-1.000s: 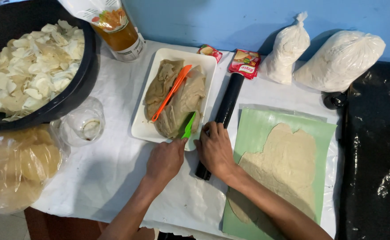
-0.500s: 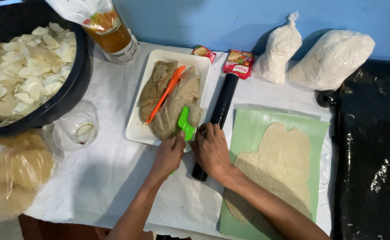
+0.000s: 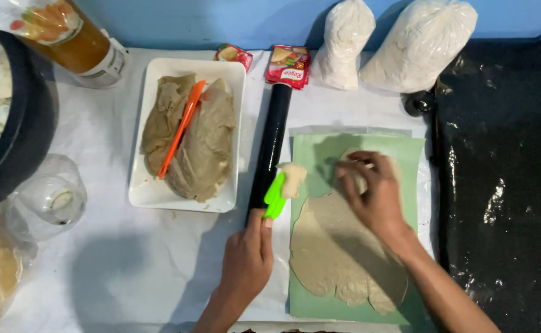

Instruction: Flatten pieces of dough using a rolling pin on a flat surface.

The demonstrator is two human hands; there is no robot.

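- Dough sheet (image 3: pixel 338 253) lies flattened on the green mat (image 3: pixel 406 154) at the right of the white cloth, spread over most of the mat's near part; its far end is uneven and thin.
- Right hand (image 3: pixel 372 197) rests flat, fingers spread wide, on the sheet's far end.
- Left hand (image 3: pixel 245 259) grips a green scraper (image 3: pixel 274 196) carrying a small dough lump (image 3: pixel 293 179), held at the sheet's left edge, not yet pressed in.
- Black rolling pin (image 3: pixel 272 148) lies idle just left of the mat.
- White tray (image 3: pixel 153 191) farther left is loaded with much unrolled dough (image 3: pixel 205 148) and an orange scraper (image 3: pixel 181 126), so by my judgement most of the work remains.
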